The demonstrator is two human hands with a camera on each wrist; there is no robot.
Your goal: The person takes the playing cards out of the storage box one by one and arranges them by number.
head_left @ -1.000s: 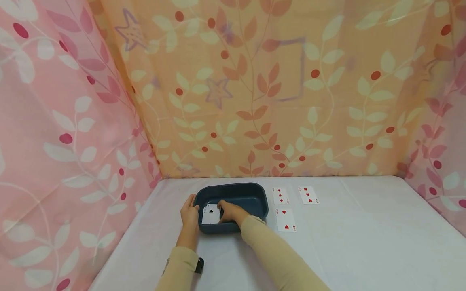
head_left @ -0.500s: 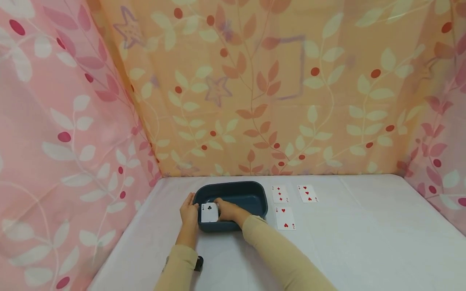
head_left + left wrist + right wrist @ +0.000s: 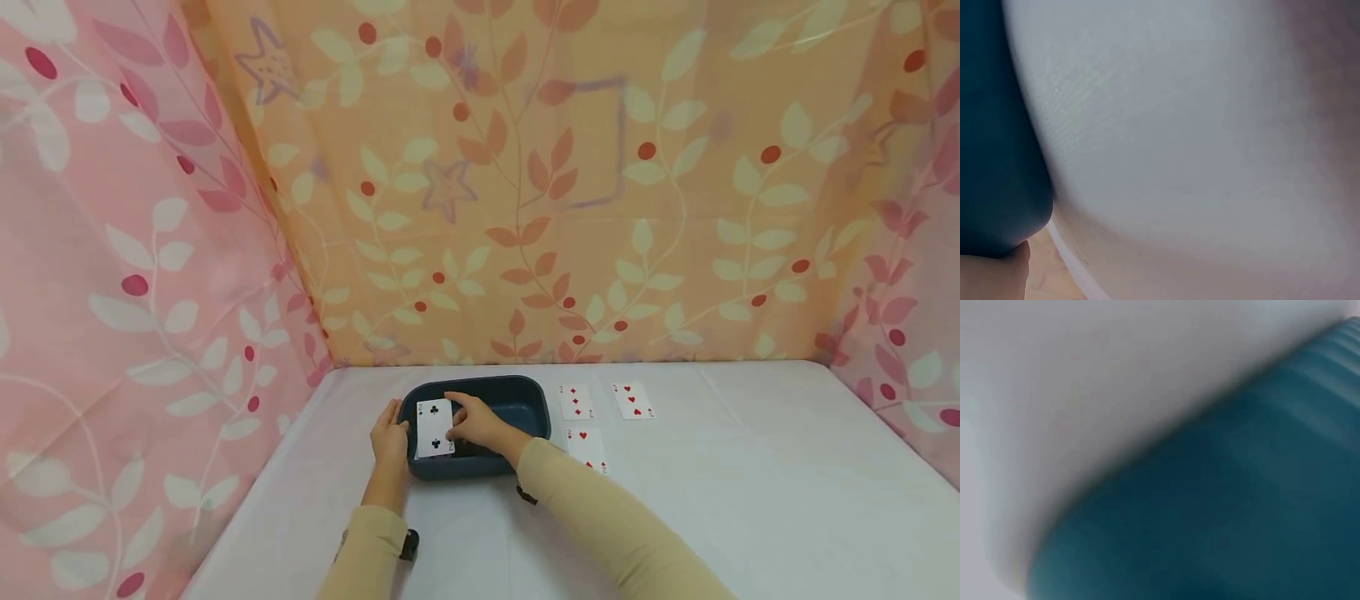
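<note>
A dark blue plastic basin (image 3: pixel 468 469) stands on the white-covered table. At its left end my left hand (image 3: pixel 389 439) grips the rim, thumb on top and fingers along the outer wall. Over the basin's left part, my right hand (image 3: pixel 483 423) pinches a two of clubs playing card (image 3: pixel 433 427) by its right edge, face up. What lies beneath that card is mostly hidden. The left wrist view has the basin wall (image 3: pixel 997 125) with a bit of finger (image 3: pixel 991 275) below it. Only the blurred basin wall (image 3: pixel 1210 506) and white cloth appear in the right wrist view.
To the basin's right lie a three of diamonds (image 3: pixel 576 402), a three of hearts (image 3: pixel 633 401) and a two of hearts (image 3: pixel 585 443), whose lower part the right sleeve (image 3: pixel 600 525) partly covers. Patterned curtains (image 3: pixel 525 208) enclose the back and sides of the table (image 3: pixel 750 467).
My right hand has risen from inside the basin, lifting the two of clubs so its whole face shows. The right forearm now overlaps the two of hearts. My left hand has stayed put.
</note>
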